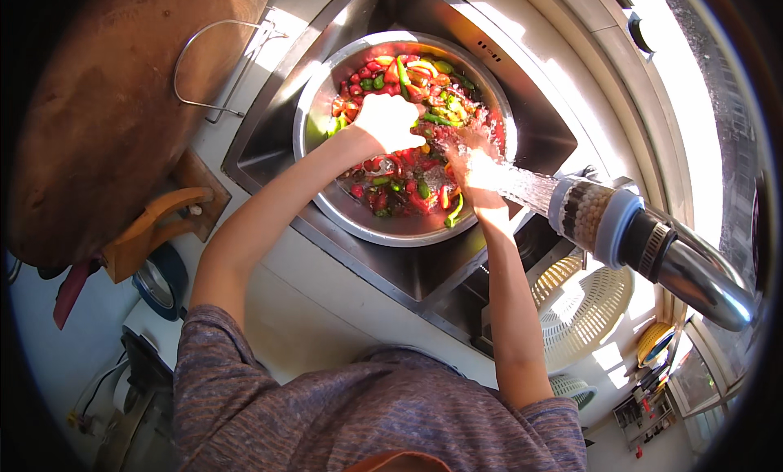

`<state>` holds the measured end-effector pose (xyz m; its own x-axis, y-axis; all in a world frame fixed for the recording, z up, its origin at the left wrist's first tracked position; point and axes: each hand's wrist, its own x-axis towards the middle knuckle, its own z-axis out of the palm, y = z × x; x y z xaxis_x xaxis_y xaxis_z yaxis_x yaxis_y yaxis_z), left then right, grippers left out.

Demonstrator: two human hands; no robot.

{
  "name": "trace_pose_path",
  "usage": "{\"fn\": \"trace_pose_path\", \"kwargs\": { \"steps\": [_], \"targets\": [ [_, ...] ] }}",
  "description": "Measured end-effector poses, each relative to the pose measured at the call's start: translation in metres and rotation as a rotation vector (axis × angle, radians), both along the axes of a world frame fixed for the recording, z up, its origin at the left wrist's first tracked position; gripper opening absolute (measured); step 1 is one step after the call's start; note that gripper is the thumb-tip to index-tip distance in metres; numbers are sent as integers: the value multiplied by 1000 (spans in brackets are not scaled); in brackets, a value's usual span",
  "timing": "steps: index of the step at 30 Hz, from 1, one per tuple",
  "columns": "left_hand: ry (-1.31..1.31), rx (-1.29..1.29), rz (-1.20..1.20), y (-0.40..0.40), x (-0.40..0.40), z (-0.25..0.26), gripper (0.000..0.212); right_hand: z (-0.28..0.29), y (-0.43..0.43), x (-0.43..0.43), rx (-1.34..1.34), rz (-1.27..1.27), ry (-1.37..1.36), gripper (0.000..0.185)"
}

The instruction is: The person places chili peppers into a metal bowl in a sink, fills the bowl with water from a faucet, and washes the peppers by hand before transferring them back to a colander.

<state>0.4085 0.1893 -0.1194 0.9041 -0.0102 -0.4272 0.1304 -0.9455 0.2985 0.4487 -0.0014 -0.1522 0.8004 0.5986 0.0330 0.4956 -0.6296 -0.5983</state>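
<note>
A wide steel basin (313, 105) sits in a stainless steel sink (422, 270), filled with red, green and orange chili peppers (422, 194) in water. My left hand (386, 122), washed out by sunlight, is over the peppers left of the basin's middle; whether its fingers hold any is unclear. Farther right, my right hand (471, 157) reaches down among the peppers, its fingers blurred by splashing water. A stream from the faucet's bead-filled filter (581, 212) runs onto that hand and wrist. A long green pepper (402, 77) lies beyond my left hand.
A large wooden board (122, 93) and a bent wire rack (177, 74) stand at the left, with a wooden knife block (137, 239) below. The metal faucet (703, 282) juts in from the right. Below it are a pale plastic colander (587, 313) and a smaller basket (572, 389).
</note>
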Motion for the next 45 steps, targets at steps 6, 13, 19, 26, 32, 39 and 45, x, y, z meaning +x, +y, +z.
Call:
{"fn": "trace_pose_path", "kwargs": {
  "steps": [6, 13, 19, 26, 32, 39, 45],
  "targets": [
    [-55, 46, -133, 19, 37, -32, 64, -9, 55, 25, -236, -130, -106, 62],
    [165, 100, -183, 18, -17, -60, 71, -34, 33, 4, -426, 256, 183, 54],
    [384, 89, 68, -12, -40, -90, 59, -98, 26, -38, -291, -27, 12, 68],
    [82, -864, 766, -18, -71, -86, 42, -103, 12, -48, 127, -66, 660, 50],
    [241, -1279, 1085, -5, -58, 16, 39, 36, 37, -38, 267, -244, 1274, 24],
    [80, -1331, 1090, -20, -64, 59, 41, 69, 38, -43, 339, -210, 1119, 20],
    [21, -1326, 1083, -27, -92, 44, 40, 48, 42, -66, 223, -162, 673, 30]
  ]
}}
